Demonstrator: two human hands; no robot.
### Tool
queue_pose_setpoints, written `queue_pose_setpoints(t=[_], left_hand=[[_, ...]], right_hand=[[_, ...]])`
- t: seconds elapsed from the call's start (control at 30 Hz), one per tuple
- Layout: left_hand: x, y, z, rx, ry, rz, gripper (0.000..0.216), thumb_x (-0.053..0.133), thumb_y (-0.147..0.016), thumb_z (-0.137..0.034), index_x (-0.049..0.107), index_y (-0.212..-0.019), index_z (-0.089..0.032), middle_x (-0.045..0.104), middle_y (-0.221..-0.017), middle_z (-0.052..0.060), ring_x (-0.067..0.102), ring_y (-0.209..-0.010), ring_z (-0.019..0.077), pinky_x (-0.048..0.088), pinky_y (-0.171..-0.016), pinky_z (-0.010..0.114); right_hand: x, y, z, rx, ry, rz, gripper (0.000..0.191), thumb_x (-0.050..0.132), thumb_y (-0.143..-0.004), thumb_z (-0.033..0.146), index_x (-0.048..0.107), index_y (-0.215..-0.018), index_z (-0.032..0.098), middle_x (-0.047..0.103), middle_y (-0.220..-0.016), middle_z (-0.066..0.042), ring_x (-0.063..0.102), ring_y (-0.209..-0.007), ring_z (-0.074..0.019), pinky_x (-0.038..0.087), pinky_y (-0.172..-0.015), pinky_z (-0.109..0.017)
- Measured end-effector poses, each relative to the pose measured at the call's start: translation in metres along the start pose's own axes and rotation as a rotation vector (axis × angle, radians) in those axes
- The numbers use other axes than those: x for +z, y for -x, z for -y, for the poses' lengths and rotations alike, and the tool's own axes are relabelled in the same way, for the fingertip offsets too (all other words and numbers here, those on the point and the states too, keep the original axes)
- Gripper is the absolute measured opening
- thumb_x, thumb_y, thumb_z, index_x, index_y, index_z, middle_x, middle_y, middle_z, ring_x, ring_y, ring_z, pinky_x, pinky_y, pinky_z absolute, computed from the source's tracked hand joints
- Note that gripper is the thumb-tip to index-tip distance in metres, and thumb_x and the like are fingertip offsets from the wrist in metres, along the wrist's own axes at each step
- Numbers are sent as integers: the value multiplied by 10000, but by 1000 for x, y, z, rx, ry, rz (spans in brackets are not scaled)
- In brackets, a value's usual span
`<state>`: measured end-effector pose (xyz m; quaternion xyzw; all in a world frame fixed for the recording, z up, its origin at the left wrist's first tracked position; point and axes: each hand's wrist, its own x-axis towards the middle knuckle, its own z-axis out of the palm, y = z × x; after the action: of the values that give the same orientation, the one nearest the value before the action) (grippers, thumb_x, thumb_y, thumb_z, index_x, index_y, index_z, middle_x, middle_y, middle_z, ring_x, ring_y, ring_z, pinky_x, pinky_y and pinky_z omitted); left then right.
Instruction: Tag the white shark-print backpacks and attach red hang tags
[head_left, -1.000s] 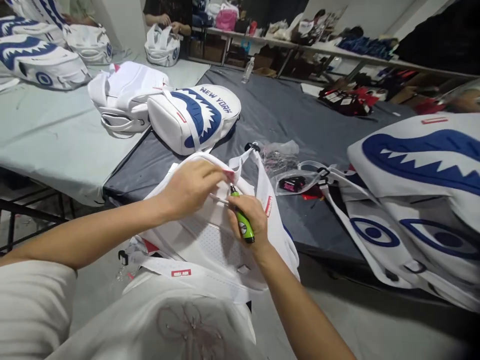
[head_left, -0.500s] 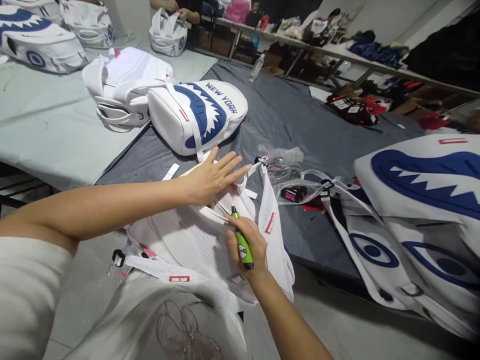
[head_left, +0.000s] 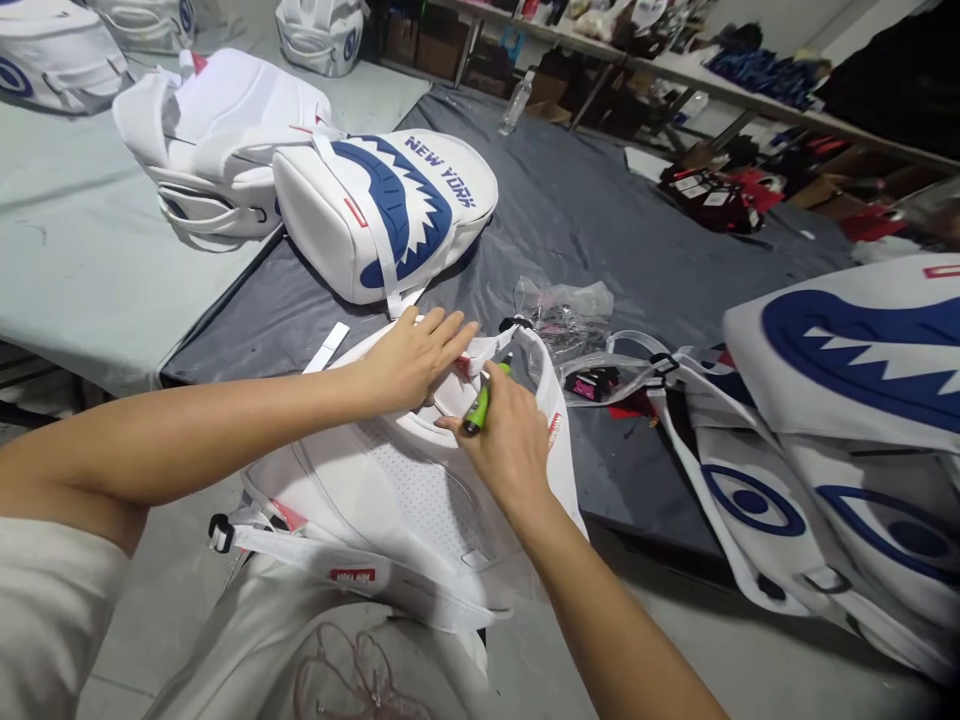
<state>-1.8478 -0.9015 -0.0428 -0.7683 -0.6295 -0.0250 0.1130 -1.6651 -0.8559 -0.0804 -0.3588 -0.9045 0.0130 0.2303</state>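
Note:
A white backpack [head_left: 405,490] lies back-side up at the near edge of the dark grey table [head_left: 600,230], partly over my lap. My left hand [head_left: 412,355] rests on its top, fingers pressed down on the fabric near the carry loop [head_left: 491,350]. My right hand [head_left: 510,440] is closed around a green lighter [head_left: 478,405], its tip pointed at the loop and strap end beside my left fingers. Whether a flame burns I cannot tell.
A finished white and blue "NEW YORK" shark-mouth backpack [head_left: 390,215] lies behind, with another white one [head_left: 217,145] left of it. More shark-print bags [head_left: 847,400] fill the right side. Clear plastic bags [head_left: 570,315] with small parts sit mid-table. Cluttered shelves stand at the back.
My right hand moved the lighter up to the carry loop, turning its tip toward the strap. My left fingers went from spread out to pressed down on the bag's top.

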Motion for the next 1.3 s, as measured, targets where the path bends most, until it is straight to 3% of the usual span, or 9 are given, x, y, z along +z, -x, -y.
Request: queue_pose_setpoints(t=[0.17,0.3,0.43,0.53,0.67,0.73,0.8,1.03,1.3], left_hand=[[12,-9,-1,-136,10,65,914,800,-727,-377,369,-1485,-101,346,-1556,238,413,-1316,401,400,-1000,524],[8,-9,-2,-191,11,139,952,790,-739,-441,319,-1518,-163,252,-1609,202,352,-1362,396,403,-1002,509],[2,-6,-3,-198,-8,178,943,742,-782,-479,262,-1540,-189,198,-1631,173,327,-1381,360,393,-1015,475],[0,-6,-5,-207,-17,200,942,735,-790,-496,258,-1542,-190,174,-1640,173,297,-1403,364,386,-1025,480],[-3,-9,-3,-209,-13,230,915,745,-798,-448,272,-1534,-181,158,-1642,190,335,-1385,368,416,-988,468],[-4,-10,-2,-196,-4,240,902,744,-801,-424,276,-1534,-183,156,-1642,192,379,-1353,365,434,-965,462],[-5,-10,-1,-187,5,245,901,741,-804,-422,274,-1537,-183,150,-1642,196,393,-1344,365,437,-965,467],[-7,-8,-4,-282,23,262,923,751,-795,-434,261,-1546,-213,116,-1653,188,289,-1423,392,429,-999,490],[1,-8,-2,-259,5,231,793,670,-854,-360,291,-1535,-212,180,-1642,169,409,-1327,365,493,-892,453]], right_hand=[[22,-19,10,84,200,124,653,818,-750,350,504,-1273,119,650,-1060,-202,596,-959,-338,434,-745,-388],[13,-12,0,12,160,129,497,676,-869,289,510,-1310,131,683,-1053,-163,627,-939,-304,440,-728,-363],[-15,13,-8,-136,-51,-83,376,550,-949,291,554,-1301,157,707,-1084,-133,662,-941,-266,484,-783,-362],[-32,21,-6,-116,-333,-205,256,599,-919,257,629,-1166,200,733,-986,-75,688,-843,-209,516,-789,-323],[-38,6,-6,4,-629,195,164,620,-873,252,697,-1012,212,760,-960,-35,714,-832,-186,544,-756,-282],[-39,-5,-11,13,-637,405,203,615,-856,238,725,-1026,223,767,-990,-30,719,-865,-192,548,-767,-289],[-41,-13,-15,-15,-563,499,248,618,-847,222,739,-1062,248,766,-1025,-28,715,-902,-203,547,-785,-307],[-37,-19,-10,-272,-407,502,310,594,-844,107,747,-1066,260,769,-980,-27,699,-892,-203,520,-831,-322],[-38,-28,-6,-329,-364,549,354,570,-825,62,742,-1070,251,766,-1017,-31,704,-919,-200,514,-816,-303]])
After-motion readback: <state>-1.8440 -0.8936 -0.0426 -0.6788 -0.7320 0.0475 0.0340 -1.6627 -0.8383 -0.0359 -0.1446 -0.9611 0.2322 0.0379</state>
